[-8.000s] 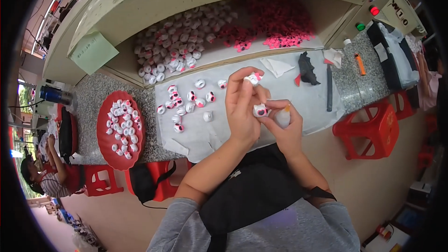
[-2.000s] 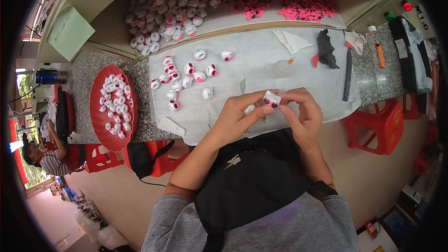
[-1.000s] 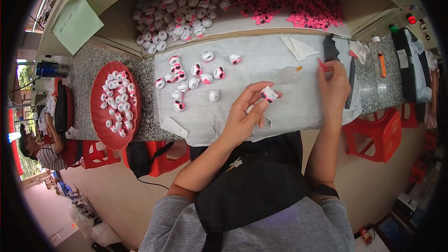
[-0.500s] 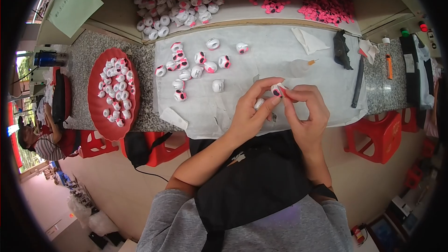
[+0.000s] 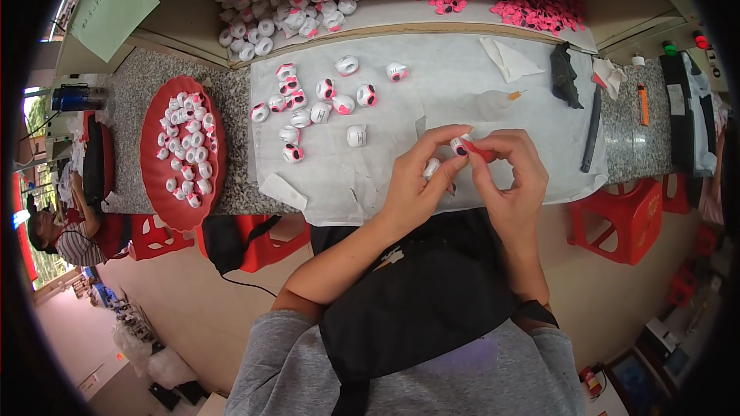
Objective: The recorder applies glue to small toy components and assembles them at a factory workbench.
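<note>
Over the near part of the white sheet (image 5: 331,192), my left hand (image 5: 420,181) pinches a small white rounded plastic piece (image 5: 460,145) with a pink and black patch. My right hand (image 5: 515,173) meets it from the other side, thumb and forefinger closed at the piece's edge; whatever else those fingertips hold is hidden. A second white piece (image 5: 432,168) shows beside my left thumb, and I cannot tell whether it lies in the hand or on the sheet. Several like pieces (image 5: 324,88) are scattered on the sheet to the left.
A red scalloped tray (image 5: 156,185) with white pieces stands at the left. Behind the sheet lie heaps of white pieces (image 5: 289,0) and pink parts (image 5: 532,0). A glue bottle (image 5: 493,105), black cloth (image 5: 565,77), dark bar (image 5: 591,131) and orange cutter (image 5: 643,106) lie rightward. Red stools (image 5: 617,219) stand below.
My right thumb and fingertips have shifted slightly against the white piece. My left hand keeps its pinch. The whole view has shifted a little, and the scattered pieces lie as before.
</note>
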